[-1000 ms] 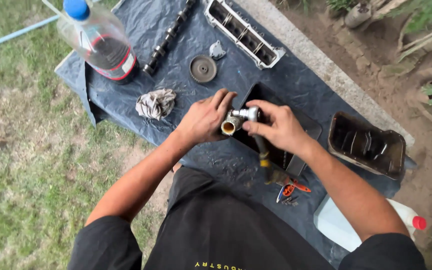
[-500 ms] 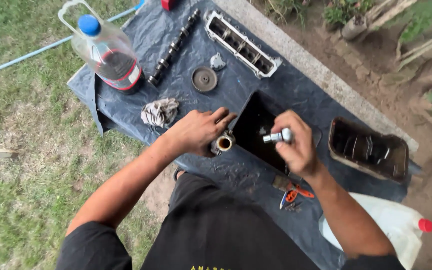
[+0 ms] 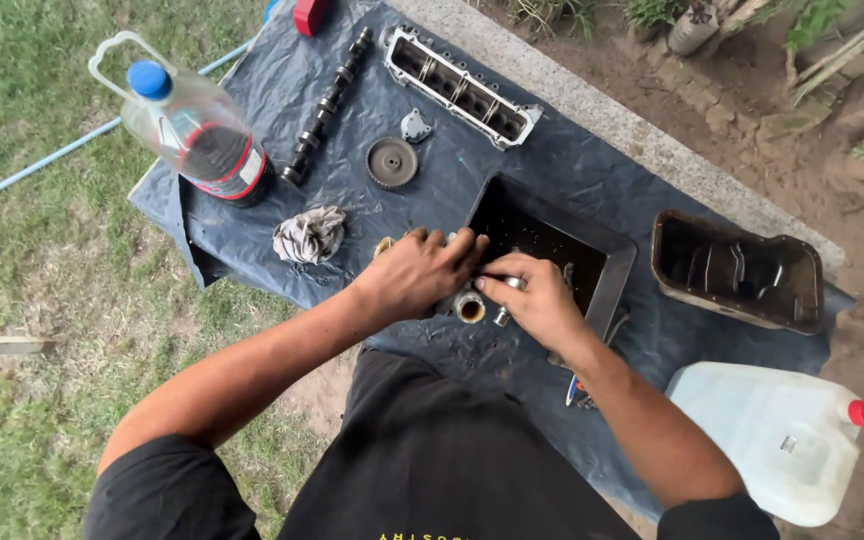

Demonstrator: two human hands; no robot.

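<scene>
Since 0.5 s ago, the right hand (image 3: pixel 542 300), clenched on a small silver metal pin (image 3: pixel 514 284), has been brought against the left hand (image 3: pixel 422 272), which grips the brass-mouthed cylindrical fitting (image 3: pixel 469 306) beside the black rectangular tray (image 3: pixel 612 262), indicating reassembly.

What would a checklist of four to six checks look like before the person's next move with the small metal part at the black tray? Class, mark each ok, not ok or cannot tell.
1. Both hands on the work: left hand and right hand meet at the near edge of the black tray: ok.
2. Small cylindrical metal part in view below the fingers: ok.
3. Grip firm on the part: fingers hide the contact: cannot tell.
4. Rag close beside the left hand: ok.
5. Work over the dark plastic sheet, not the grass: ok.
6. Tray's contents identified: too dark: cannot tell.
</scene>
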